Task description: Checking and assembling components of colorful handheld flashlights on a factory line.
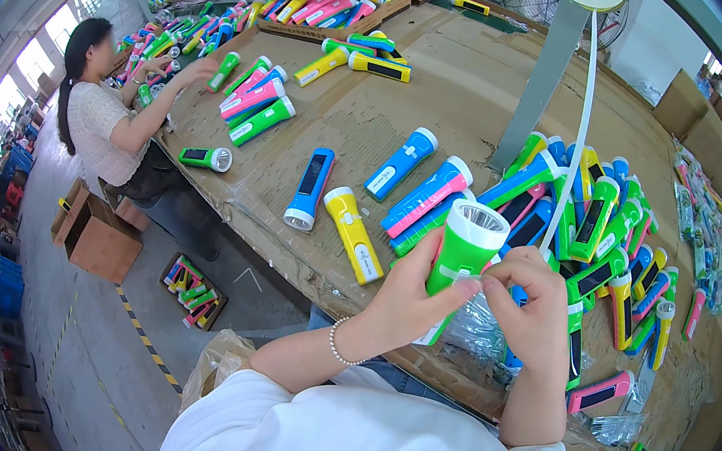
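Fingers of the left hand wrap the green flashlight, lens end up; the right hand pinches a strip of clear tape against its body. Clear plastic wrap lies just under the flashlight, partly hidden by both hands. Left of the flashlight lie a yellow flashlight and a blue flashlight; right of it, a dense pile of flashlights. Beyond the flashlight stretches the cardboard-covered counter, where another person sits, hands among more flashlights.

A white short-sleeved top, blue jeans showing at lower centre, and a beaded bracelet on the left wrist.
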The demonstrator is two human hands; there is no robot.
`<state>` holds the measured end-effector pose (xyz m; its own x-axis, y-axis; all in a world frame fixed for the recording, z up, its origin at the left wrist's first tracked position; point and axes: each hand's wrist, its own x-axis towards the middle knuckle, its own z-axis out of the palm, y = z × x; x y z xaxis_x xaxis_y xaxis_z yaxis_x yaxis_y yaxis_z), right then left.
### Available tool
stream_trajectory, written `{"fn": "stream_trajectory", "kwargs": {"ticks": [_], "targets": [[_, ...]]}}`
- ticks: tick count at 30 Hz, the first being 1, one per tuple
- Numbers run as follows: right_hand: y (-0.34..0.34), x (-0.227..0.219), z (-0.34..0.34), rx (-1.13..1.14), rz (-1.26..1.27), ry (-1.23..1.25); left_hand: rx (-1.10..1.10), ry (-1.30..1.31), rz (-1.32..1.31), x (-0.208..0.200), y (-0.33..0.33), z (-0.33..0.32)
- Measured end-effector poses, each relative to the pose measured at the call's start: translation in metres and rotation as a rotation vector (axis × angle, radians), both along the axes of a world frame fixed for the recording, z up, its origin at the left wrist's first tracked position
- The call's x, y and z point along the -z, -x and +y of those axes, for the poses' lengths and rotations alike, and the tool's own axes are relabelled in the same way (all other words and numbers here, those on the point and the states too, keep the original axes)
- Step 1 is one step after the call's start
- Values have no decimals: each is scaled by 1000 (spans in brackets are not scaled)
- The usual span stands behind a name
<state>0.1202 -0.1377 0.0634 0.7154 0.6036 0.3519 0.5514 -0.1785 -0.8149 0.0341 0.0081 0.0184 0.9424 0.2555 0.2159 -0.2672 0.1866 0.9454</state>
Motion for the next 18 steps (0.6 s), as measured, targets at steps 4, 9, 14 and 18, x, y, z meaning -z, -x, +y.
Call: {"fn": "stream_trajectory", "kwargs": {"ticks": [4,9,14,18], "targets": [[-20,15,6,270,-244,205,-351,-844,-397,9,-3,4],[-34,25,15,382,-511,235,-444,-780,-245,-8,-16,25],[-33,14,5,215,-459,242,-640,-998,220,58,-112,179],[-43,12,12,222,-151,279,-242,-1068,356,109,-143,195]]}}
